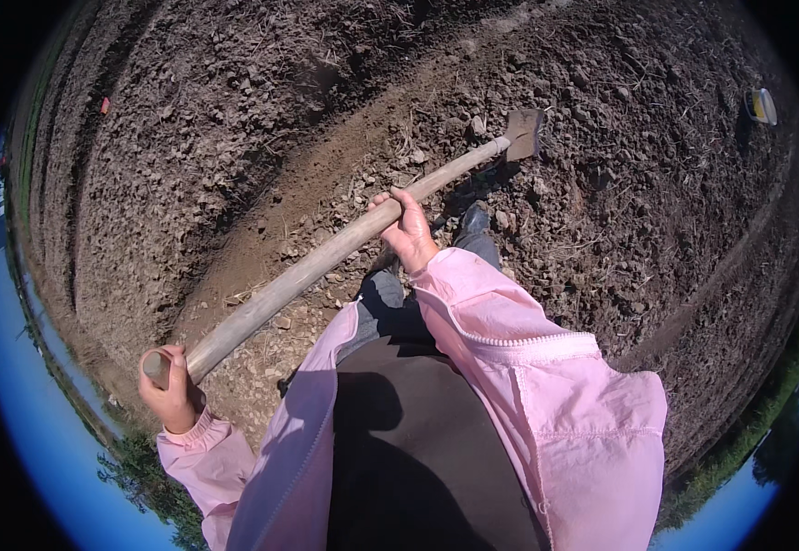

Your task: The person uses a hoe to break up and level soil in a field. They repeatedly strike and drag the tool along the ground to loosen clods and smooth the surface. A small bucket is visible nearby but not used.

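A hoe with a long, pale wooden handle slants across the view in front of my body. Around the butt end of the handle, at the lower left, my left hand is closed. Farther up, near the middle of the shaft, my right hand grips it with the thumb on top. The hoe's metal blade is at the far end, dusted with soil, over loose clods. Whether its edge touches the ground I cannot tell.
Beneath the shaft runs a smooth strip of bare soil between banks of clods. My shoe stands just below the blade. A white and yellow plastic container lies far right, and a small red object far left.
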Motion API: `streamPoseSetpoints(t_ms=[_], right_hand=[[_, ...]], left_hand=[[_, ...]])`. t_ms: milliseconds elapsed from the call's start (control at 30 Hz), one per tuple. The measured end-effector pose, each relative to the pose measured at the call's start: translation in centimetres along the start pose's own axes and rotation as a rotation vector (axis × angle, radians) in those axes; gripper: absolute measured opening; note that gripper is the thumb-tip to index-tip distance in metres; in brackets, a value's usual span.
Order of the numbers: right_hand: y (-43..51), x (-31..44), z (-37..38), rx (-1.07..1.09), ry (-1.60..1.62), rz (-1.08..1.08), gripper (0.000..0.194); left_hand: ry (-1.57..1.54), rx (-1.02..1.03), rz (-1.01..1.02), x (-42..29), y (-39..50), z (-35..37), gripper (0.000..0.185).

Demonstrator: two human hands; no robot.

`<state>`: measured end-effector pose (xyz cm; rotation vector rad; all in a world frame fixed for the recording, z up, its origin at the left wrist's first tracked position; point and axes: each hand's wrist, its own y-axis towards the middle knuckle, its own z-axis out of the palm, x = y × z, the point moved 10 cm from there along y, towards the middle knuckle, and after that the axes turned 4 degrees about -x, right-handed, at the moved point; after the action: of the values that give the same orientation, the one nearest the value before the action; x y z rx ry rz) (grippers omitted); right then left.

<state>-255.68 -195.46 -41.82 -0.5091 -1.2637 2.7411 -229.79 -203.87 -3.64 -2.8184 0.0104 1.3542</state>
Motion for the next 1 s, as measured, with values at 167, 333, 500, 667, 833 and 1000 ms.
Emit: streamPoseSetpoints(t_ms=[167, 333, 500, 667, 833, 1000], right_hand=[[2.6, -13.6, -0.5, -0.132, -0.053, 0.196, 0.014], [4.6, -10.4, -4.1, -0.342, -0.178, 0.127, 0.015], [8.5, 3.9, -8.2, -0.303, -0.211, -0.075, 0.013], [4.8, 2.2, -6.0, -0.341, -0.132, -0.174, 0.012], [5.5, -3.6, -7.2, -0.420, -0.399, -0.093, 0.015], [6.3, -12.7, -7.8, -0.453, -0.508, 0.014, 0.028]], left_hand=[[0.057, -0.232, -0.351, 5.5, -1.9, -10.6, 0.015], [0.134, -0.168, -0.509, 8.7, -2.5, -7.2, 0.010], [-0.133, -0.044, -0.141, 5.3, -3.3, 8.0, 0.011], [-0.009, 0.076, -0.011, 8.1, -3.8, 4.0, 0.012], [-0.152, -0.033, -0.320, 17.6, -4.1, -3.4, 0.015], [-0.086, -0.193, -0.573, 19.3, -4.2, -10.1, 0.015]])
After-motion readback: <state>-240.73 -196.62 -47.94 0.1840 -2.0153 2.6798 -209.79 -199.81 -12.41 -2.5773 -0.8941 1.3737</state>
